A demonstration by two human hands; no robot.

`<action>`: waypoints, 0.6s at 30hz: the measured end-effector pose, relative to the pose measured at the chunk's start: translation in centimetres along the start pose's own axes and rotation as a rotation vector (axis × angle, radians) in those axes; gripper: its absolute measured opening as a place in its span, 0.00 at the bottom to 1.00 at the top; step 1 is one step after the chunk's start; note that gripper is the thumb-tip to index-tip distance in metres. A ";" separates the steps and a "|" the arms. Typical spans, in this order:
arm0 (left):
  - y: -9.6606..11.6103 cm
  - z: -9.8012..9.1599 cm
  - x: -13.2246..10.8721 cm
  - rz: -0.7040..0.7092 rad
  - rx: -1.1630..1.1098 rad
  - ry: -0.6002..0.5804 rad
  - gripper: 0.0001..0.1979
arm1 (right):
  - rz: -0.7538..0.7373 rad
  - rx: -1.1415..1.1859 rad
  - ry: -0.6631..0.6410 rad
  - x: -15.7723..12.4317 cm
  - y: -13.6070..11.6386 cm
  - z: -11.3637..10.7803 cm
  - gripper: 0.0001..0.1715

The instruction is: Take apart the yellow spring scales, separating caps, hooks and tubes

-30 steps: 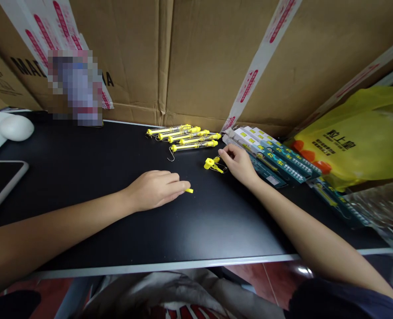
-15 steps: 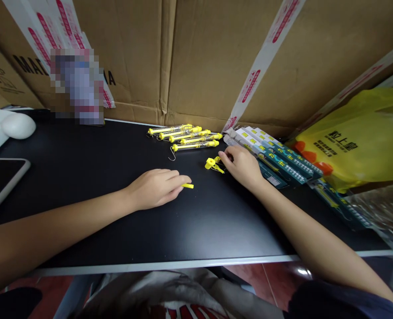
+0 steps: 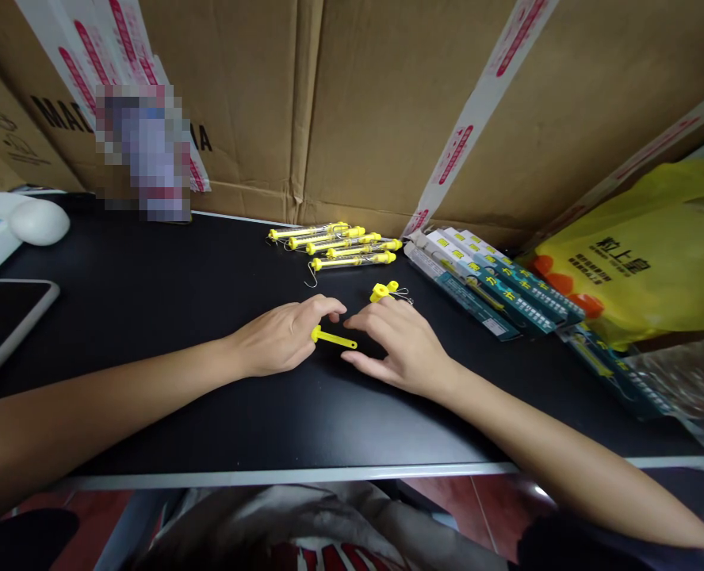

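"Five tubular spring scales [image 3: 357, 260] show on my feed, in a slanting row at the upper middle of the frame. Clear tubes, yellow ends, hooks: I judge those whole."

"And what isn't whole?"

"A sixth set, by the look of it. Its yellow strip [image 3: 336, 341], with a small hole at the free end, is at the centre of the frame. A yellow cap piece [image 3: 380, 293] and a wire hook [image 3: 401, 293] sit just beyond the right hand [image 3: 408, 341], apart from the strip."

"How do the hands stand, from where you watch?"

"The left hand [image 3: 276, 336] is curled, pinching the strip's wider end, its index finger arched above. The right hand is spread — thumb and fingers well parted around the strip's free end, not closed on it. I see nothing in its grasp, though I can't see into the palm."

"So how far along?"

"Five done, I'd judge, and one in separate parts, strip not joined to cap. I can't pick out a clear tube among the loose bits. Printed cartons [image 3: 503, 311] lie at the right of the frame — whether they're filled, I can't tell."
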State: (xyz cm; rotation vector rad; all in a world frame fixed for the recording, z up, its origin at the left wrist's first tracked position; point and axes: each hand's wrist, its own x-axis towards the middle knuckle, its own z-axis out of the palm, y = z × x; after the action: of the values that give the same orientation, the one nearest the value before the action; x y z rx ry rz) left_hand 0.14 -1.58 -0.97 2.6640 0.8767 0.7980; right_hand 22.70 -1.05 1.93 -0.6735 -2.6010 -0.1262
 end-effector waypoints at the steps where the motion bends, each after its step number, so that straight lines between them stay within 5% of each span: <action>1: 0.0 0.0 0.0 0.007 -0.011 0.004 0.26 | -0.003 0.008 -0.006 0.0 -0.2 0.2 0.18; 8: 0.2 0.2 0.3 0.142 -0.170 0.115 0.28 | 0.050 0.059 0.032 -0.2 -0.1 1.8 0.16; 12: 0.7 0.1 0.4 0.216 -0.189 0.078 0.28 | -0.005 0.047 0.063 -0.3 -0.3 2.4 0.09; 18: 0.6 -0.3 0.4 0.078 -0.151 0.119 0.24 | 0.148 0.272 0.052 -0.7 0.5 2.6 0.09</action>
State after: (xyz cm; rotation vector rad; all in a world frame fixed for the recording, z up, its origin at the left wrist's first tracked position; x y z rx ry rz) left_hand 0.55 -1.75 -0.32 2.5541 0.7121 1.0080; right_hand 22.52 -0.39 -0.70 -0.7472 -2.4464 0.2481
